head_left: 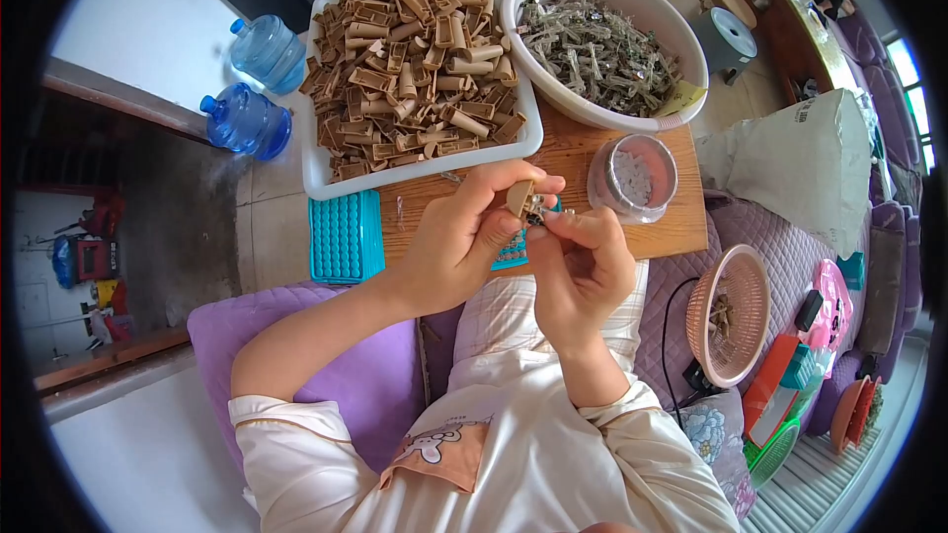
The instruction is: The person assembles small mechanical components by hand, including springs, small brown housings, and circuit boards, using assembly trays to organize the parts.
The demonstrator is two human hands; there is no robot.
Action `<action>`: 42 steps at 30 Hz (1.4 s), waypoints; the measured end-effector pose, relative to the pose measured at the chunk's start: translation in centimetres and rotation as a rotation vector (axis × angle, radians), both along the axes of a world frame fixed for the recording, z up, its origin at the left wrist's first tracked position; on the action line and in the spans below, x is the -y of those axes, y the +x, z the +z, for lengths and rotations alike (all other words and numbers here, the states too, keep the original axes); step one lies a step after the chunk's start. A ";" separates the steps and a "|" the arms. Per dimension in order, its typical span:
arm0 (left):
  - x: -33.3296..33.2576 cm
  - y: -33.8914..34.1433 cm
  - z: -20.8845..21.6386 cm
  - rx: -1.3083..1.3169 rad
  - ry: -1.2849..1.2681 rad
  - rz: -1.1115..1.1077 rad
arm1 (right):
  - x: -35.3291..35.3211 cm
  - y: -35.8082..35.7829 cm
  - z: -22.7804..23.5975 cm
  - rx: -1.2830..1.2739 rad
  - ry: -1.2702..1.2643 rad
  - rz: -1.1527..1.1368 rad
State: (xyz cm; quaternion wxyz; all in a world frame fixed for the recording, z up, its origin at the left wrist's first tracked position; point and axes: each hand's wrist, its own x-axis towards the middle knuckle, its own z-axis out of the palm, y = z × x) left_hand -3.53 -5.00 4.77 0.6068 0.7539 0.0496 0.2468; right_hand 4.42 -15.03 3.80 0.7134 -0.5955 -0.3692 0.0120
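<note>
Above the table's front edge, my left hand (456,227) is closed on a tan half-round plastic housing (519,198). My right hand (589,271) pinches a small shiny metallic part (536,214) at the housing's open side; its exact kind is too small to make out. Beneath the hands a teal tray (511,258) with small pieces in it is mostly covered by them. Beyond the hands, a white tray (314,183) is heaped with tan plastic housings (410,69). To its right a white basin (686,35) holds many clear and metallic strips (597,57).
A clear tub (664,203) of small white pieces stands on the wooden table (686,237), right of my hands. Stacked teal trays (346,237) sit left. A pink basket (755,286) rests on the sofa at right; two blue water bottles (252,123) stand on the floor.
</note>
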 end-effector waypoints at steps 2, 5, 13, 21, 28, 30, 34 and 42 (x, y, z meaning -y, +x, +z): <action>0.1 -0.1 0.0 0.009 -0.016 -0.015 | 0.0 -0.2 0.1 0.060 0.029 -0.026; 0.4 -0.1 0.0 0.030 0.040 -0.004 | 0.1 -0.6 0.2 0.090 0.045 -0.070; 0.5 -0.3 0.9 -0.060 -0.065 0.018 | -0.1 -0.5 0.0 0.174 -0.023 -0.057; 0.5 0.0 1.1 -0.043 -0.304 0.062 | -0.5 -0.1 -1.2 0.167 -0.105 0.087; 0.2 -0.3 2.3 -0.083 -0.437 0.135 | -1.3 -1.2 -2.2 -0.107 0.132 0.147; 0.0 -0.2 2.3 -0.052 -0.538 0.136 | -1.4 -1.1 -2.3 -0.139 0.095 0.191; -0.6 0.2 1.6 0.019 -0.785 0.073 | -1.9 -1.1 -2.2 -0.205 0.129 0.185; -1.3 0.5 0.4 0.085 -1.115 0.019 | -1.9 0.5 -1.1 -0.393 -0.205 0.323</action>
